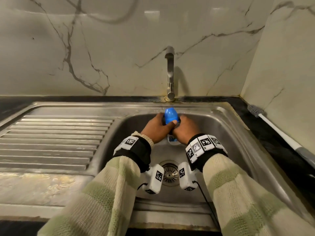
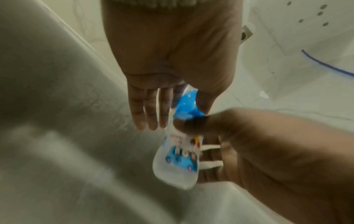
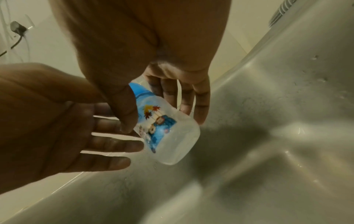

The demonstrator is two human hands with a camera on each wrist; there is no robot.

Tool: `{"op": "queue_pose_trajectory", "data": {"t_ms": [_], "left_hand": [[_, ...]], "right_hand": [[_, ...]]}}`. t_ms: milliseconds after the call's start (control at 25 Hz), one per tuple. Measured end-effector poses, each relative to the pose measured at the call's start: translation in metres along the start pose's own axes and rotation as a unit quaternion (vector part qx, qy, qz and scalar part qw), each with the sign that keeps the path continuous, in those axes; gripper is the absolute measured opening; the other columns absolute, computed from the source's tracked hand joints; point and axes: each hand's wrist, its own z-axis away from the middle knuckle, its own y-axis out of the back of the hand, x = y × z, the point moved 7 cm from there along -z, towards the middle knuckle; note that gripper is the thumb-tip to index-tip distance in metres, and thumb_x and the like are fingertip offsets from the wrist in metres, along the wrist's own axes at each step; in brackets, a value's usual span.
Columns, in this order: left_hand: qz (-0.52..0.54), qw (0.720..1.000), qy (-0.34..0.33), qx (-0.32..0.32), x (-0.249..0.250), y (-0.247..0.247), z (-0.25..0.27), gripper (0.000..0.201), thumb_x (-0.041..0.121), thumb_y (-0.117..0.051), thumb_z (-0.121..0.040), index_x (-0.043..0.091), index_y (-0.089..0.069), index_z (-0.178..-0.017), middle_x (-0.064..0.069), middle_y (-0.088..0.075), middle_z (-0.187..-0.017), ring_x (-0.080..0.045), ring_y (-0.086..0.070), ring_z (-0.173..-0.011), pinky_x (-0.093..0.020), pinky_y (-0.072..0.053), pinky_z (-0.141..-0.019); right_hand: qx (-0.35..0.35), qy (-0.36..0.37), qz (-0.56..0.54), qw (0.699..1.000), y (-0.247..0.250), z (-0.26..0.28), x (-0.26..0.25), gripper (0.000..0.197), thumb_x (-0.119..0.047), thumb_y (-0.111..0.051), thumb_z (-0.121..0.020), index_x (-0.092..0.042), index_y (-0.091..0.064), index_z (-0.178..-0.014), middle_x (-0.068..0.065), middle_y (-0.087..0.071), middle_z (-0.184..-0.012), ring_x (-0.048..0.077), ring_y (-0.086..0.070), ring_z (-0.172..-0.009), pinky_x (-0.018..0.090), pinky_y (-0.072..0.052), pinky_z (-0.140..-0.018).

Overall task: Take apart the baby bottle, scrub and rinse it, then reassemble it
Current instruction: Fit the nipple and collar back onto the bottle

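Head view: holding the baby bottle (image 1: 171,124) over the sink (image 1: 226,126), under the tap (image 1: 170,72). Left hand (image 1: 157,127) pinching the blue cap (image 1: 171,115); right hand (image 1: 185,129) wrapping the clear body. Brush (image 1: 279,132) lying on the right counter (image 1: 265,132).

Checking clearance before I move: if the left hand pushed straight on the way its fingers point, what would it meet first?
Probably the far wall of the sink, below the faucet. The left hand points that way, holding the baby bottle. Depth is unclear.
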Motion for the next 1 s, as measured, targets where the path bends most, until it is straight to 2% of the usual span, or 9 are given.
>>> {"op": "queue_pose_trajectory", "data": {"t_ms": [80,160,280,400,520,680,800,880,1000], "left_hand": [[-0.056,0.998,-0.008,0.008,0.002,0.006,0.004,0.049,0.041,-0.06,-0.096,0.012,-0.054,-0.136,-0.005,-0.067,-0.12,-0.019,-0.063,-0.107,-0.028,-0.046,-0.093],[-0.087,0.996,-0.01,0.015,0.005,0.016,0.012,0.038,0.035,-0.059,-0.098,0.01,-0.062,-0.127,-0.009,-0.07,-0.116,-0.024,-0.065,-0.106,-0.027,-0.045,-0.09],[-0.202,0.977,0.021,-0.068,0.002,0.026,0.012,0.025,0.031,-0.057,-0.096,0.014,-0.072,-0.107,-0.011,-0.074,-0.105,-0.032,-0.067,-0.102,-0.031,-0.047,-0.083],[-0.271,0.949,0.075,-0.139,0.009,0.055,0.019,0.027,0.027,-0.051,-0.092,0.012,-0.073,-0.098,-0.014,-0.073,-0.104,-0.036,-0.067,-0.102,-0.035,-0.051,-0.084],[-0.301,0.929,0.124,-0.177,0.023,0.087,0.044,0.028,0.025,-0.051,-0.091,0.012,-0.073,-0.101,-0.015,-0.072,-0.106,-0.037,-0.068,-0.101,-0.039,-0.056,-0.087],[-0.337,0.898,0.176,-0.22,0.017,0.132,0.083,0.038,0.031,-0.048,-0.086,0.014,-0.074,-0.108,-0.015,-0.072,-0.11,-0.036,-0.068,-0.105,-0.039,-0.056,-0.09],[-0.343,0.886,0.222,-0.22,-0.002,0.167,0.104,0.036,0.025,-0.047,-0.09,0.014,-0.073,-0.112,-0.014,-0.07,-0.117,-0.033,-0.065,-0.112,-0.037,-0.053,-0.093],[-0.337,0.882,0.252,-0.214,-0.017,0.193,0.112,0.033,0.017,-0.046,-0.094,0.011,-0.072,-0.115,-0.012,-0.069,-0.12,-0.032,-0.064,-0.115,-0.036,-0.052,-0.094],[-0.341,0.883,0.257,-0.194,-0.039,0.243,0.104,0.032,0.019,-0.048,-0.092,0.012,-0.073,-0.111,-0.011,-0.07,-0.117,-0.032,-0.066,-0.111,-0.036,-0.054,-0.091]], "right_hand": [[-0.012,-0.004,-0.007,1.0,-0.004,0.003,0.007,0.048,-0.026,-0.078,-0.075,-0.011,-0.057,-0.116,0.007,-0.067,-0.104,0.026,-0.065,-0.093,0.035,-0.052,-0.078],[-0.011,-0.02,-0.007,1.0,-0.003,0.013,0.012,0.048,-0.028,-0.081,-0.073,-0.011,-0.058,-0.112,0.007,-0.068,-0.104,0.026,-0.065,-0.095,0.032,-0.049,-0.078],[-0.01,-0.061,-0.017,0.998,0.009,0.028,0.002,0.04,-0.02,-0.078,-0.075,-0.01,-0.059,-0.108,0.011,-0.068,-0.106,0.029,-0.064,-0.099,0.028,-0.046,-0.078],[-0.043,-0.085,-0.013,0.995,0.035,0.034,-0.03,0.04,-0.022,-0.078,-0.077,-0.012,-0.059,-0.11,0.009,-0.068,-0.109,0.027,-0.063,-0.101,0.024,-0.04,-0.079],[-0.092,-0.095,0.001,0.991,0.055,0.048,-0.061,0.044,-0.025,-0.078,-0.077,-0.014,-0.057,-0.114,0.008,-0.067,-0.11,0.027,-0.062,-0.102,0.024,-0.04,-0.08],[-0.111,-0.079,-0.022,0.99,0.069,0.07,-0.105,0.047,-0.02,-0.075,-0.078,-0.016,-0.055,-0.12,0.004,-0.064,-0.111,0.02,-0.059,-0.096,0.021,-0.036,-0.081],[-0.122,-0.07,-0.052,0.989,0.054,0.078,-0.128,0.05,-0.017,-0.075,-0.078,-0.017,-0.055,-0.124,0.001,-0.063,-0.11,0.012,-0.054,-0.091,0.02,-0.038,-0.081],[-0.129,-0.068,-0.064,0.987,0.037,0.082,-0.147,0.049,-0.016,-0.076,-0.078,-0.017,-0.056,-0.122,-0.002,-0.061,-0.106,0.012,-0.054,-0.09,0.021,-0.039,-0.081],[-0.137,-0.045,-0.057,0.988,0.009,0.077,-0.182,0.052,-0.017,-0.078,-0.076,-0.016,-0.056,-0.122,-0.002,-0.062,-0.106,0.015,-0.058,-0.094,0.021,-0.039,-0.084]]}}
